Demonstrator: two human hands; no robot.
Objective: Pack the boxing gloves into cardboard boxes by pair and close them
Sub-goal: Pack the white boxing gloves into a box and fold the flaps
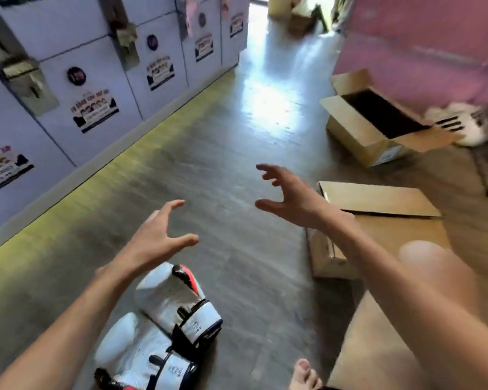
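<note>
The left hand (155, 237) and the right hand (290, 198) are bare. Both arms are bare too, as far back as they show. A bare foot (304, 374) shows its toes. A round, blurry knee (431, 263) (it looks like one) is bare. A dark bit by the foot may be clothes.

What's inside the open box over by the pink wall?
The open box shows only a dark interior, with nothing recognisable in it. Shadow and its near wall hide the bottom, so I cannot confirm that it is empty.
</note>
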